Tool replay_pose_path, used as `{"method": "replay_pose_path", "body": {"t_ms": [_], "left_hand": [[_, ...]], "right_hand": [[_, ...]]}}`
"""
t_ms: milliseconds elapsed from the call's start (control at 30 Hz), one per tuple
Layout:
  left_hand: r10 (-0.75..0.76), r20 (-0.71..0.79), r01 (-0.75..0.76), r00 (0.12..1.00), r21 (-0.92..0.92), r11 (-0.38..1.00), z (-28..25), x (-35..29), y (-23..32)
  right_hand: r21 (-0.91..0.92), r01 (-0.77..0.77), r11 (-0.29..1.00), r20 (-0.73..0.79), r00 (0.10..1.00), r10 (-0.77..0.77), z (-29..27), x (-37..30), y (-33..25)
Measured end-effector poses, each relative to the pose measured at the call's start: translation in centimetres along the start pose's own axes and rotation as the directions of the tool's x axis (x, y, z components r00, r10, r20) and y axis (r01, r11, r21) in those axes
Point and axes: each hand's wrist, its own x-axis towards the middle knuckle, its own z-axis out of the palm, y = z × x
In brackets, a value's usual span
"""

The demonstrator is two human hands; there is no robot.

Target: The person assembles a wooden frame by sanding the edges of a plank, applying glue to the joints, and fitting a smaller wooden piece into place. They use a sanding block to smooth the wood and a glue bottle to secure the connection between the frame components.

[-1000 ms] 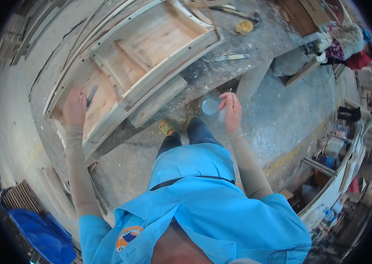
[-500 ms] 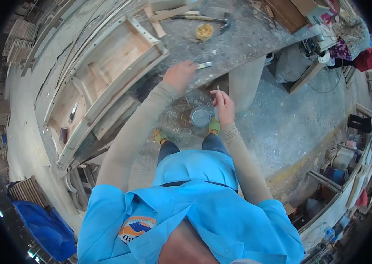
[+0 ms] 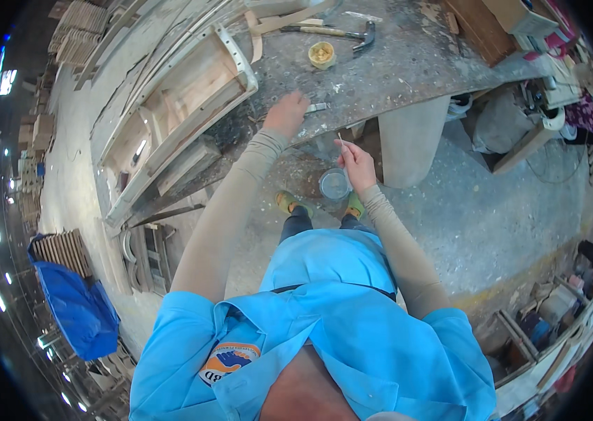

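Note:
My left hand (image 3: 287, 114) is closed at the near edge of the grey workbench (image 3: 408, 77). The flat pale blade of a putty knife (image 3: 316, 107) sticks out beyond its fingertips; the handle is hidden by the hand. My right hand (image 3: 358, 167) is raised in front of the bench edge, its fingers pinching a thin pale stick (image 3: 340, 139) that points up. On the bench beyond my left hand stands a small open tub (image 3: 321, 55) with yellowish paste. Behind it lies a hammer (image 3: 363, 36) with a dark head.
A long wooden frame (image 3: 177, 112) with hollow compartments lies along the left. A round container (image 3: 335, 184) stands on the floor by my feet. Under the bench is a pale panel (image 3: 412, 140). A blue sheet (image 3: 79, 309) hangs at lower left, and shelves (image 3: 521, 337) stand at lower right.
The whole view has shifted and turned slightly. My left hand stays by the bench edge with the blade, and my right hand still pinches the stick.

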Motion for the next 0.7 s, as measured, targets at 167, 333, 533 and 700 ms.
{"method": "replay_pose_path", "body": {"t_ms": [167, 333, 533, 700], "left_hand": [[0.053, 0.073, -0.068, 0.996, 0.230, 0.971, 1.1, 0.2, 1.2], [0.010, -0.102, -0.011, 0.995, -0.003, 1.000, 0.2, 0.8, 1.0], [-0.220, -0.383, -0.012, 0.897, -0.518, 0.855, -4.8, 1.0, 4.2], [-0.163, -0.136, 0.118, 0.977, -0.295, 0.948, -6.0, -2.5, 2.1]], "right_hand": [[0.034, -0.008, 0.999, 0.079, 0.997, 0.005, 0.4, 1.0, 0.3], [0.115, -0.039, 0.993, 0.096, 0.995, 0.028, 0.8, 1.2, 0.4], [0.149, -0.050, 0.988, 0.130, 0.991, 0.031, 1.4, 1.6, 0.9], [0.157, -0.082, 0.984, 0.197, 0.979, 0.050, 2.6, 2.2, 1.1]]}}
